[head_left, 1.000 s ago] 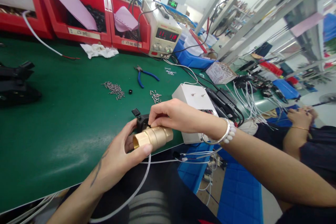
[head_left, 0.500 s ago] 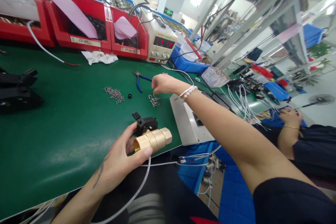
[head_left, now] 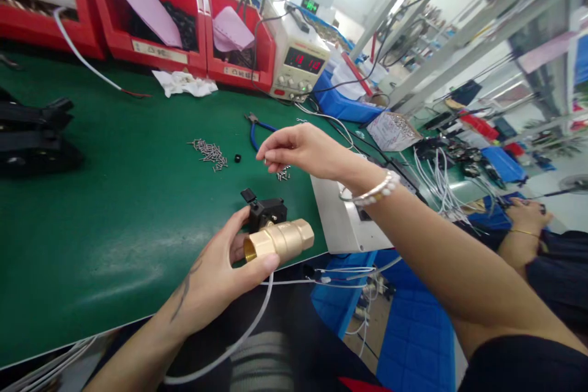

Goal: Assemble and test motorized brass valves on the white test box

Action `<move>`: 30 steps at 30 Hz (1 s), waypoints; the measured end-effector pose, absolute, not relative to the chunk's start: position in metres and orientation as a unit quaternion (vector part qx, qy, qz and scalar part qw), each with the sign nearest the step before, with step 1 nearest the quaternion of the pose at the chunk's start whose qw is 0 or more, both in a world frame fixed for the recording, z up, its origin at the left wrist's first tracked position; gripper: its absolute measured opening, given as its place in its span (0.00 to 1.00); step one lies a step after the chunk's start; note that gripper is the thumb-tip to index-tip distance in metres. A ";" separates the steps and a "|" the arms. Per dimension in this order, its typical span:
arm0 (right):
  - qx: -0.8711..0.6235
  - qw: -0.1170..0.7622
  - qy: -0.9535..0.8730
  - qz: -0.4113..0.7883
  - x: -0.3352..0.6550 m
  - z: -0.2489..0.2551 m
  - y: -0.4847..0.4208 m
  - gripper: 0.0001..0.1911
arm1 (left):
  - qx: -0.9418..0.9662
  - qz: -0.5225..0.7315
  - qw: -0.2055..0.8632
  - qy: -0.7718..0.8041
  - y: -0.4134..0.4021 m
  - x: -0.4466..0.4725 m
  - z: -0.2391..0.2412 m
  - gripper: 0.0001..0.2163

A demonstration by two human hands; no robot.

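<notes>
Your right hand (head_left: 303, 150), fingertips pinched together, has drawn back from the screw pile (head_left: 283, 174) just beneath them while your left hand (head_left: 220, 269) still grips the brass valve (head_left: 282, 240).

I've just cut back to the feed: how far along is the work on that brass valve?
Done: a black bracket sits on the brass valve, gripped by the left hand. In hand: the right hand, fingers pinched, hangs above a small screw pile; any screw in it is too small to see. Left: no screw visibly fastens the bracket.

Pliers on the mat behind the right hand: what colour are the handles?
Blue handles on the pliers, seen in the head view, just beyond the right hand.
</notes>
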State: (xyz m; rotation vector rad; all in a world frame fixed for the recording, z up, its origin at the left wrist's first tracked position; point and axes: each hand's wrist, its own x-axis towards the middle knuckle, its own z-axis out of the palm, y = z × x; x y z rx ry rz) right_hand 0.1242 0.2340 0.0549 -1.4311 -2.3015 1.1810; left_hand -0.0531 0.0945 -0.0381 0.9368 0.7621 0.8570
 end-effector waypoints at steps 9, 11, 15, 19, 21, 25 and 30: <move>-0.359 0.114 -0.831 0.408 0.137 0.062 0.170 0.05 | 0.421 0.407 0.730 0.354 0.095 -0.051 -0.036 0.31; -0.341 0.110 -0.856 0.374 0.137 0.059 0.171 0.06 | 0.422 0.413 0.725 0.354 0.096 -0.050 -0.035 0.31; -0.317 0.096 -0.887 0.321 0.135 0.055 0.171 0.08 | 0.424 0.420 0.719 0.356 0.097 -0.049 -0.032 0.31; -0.318 0.092 -0.901 0.280 0.133 0.054 0.167 0.09 | 0.428 0.419 0.717 0.357 0.097 -0.049 -0.033 0.28; -0.323 0.087 -0.901 0.276 0.131 0.055 0.165 0.10 | 0.434 0.418 0.715 0.355 0.096 -0.051 -0.035 0.27; -0.335 0.021 -0.895 0.293 0.123 0.063 0.170 0.10 | 0.466 0.386 0.715 0.351 0.098 -0.054 -0.039 0.31; -0.361 -0.124 -0.885 0.268 0.104 0.078 0.182 0.06 | 0.475 0.397 0.690 0.376 0.099 -0.054 -0.034 0.31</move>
